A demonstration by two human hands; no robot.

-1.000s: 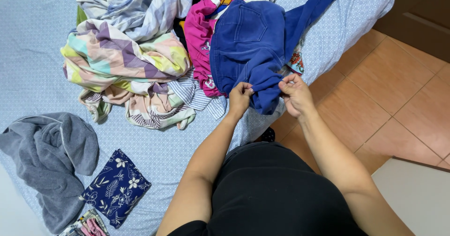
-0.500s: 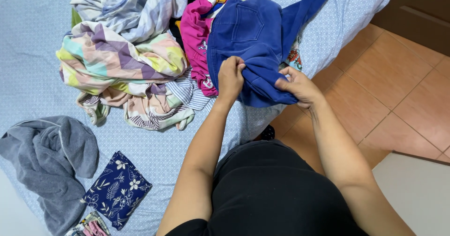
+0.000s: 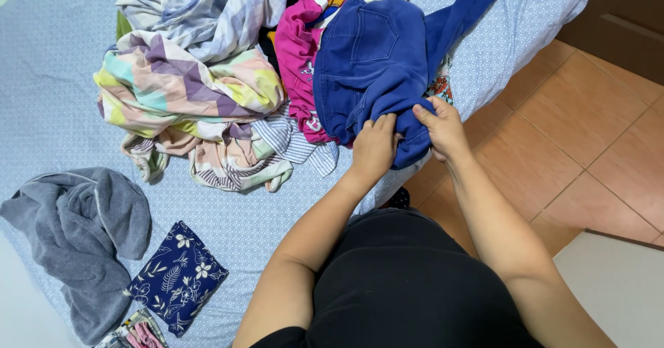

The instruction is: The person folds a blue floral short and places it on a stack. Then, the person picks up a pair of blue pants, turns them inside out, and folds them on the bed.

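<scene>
on bed (image 3: 48, 78), both hands (image 3: 373, 147) gripping blue jeans (image 3: 373, 58), white tag (image 3: 319, 1) above

One blue trousers (image 3: 373, 64), one grey towel (image 3: 76, 237), two hands (image 3: 408, 140).

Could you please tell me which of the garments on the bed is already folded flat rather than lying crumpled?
The navy floral cloth, a neat flat square beside the rumpled grey towel; the others are heaped.
</scene>
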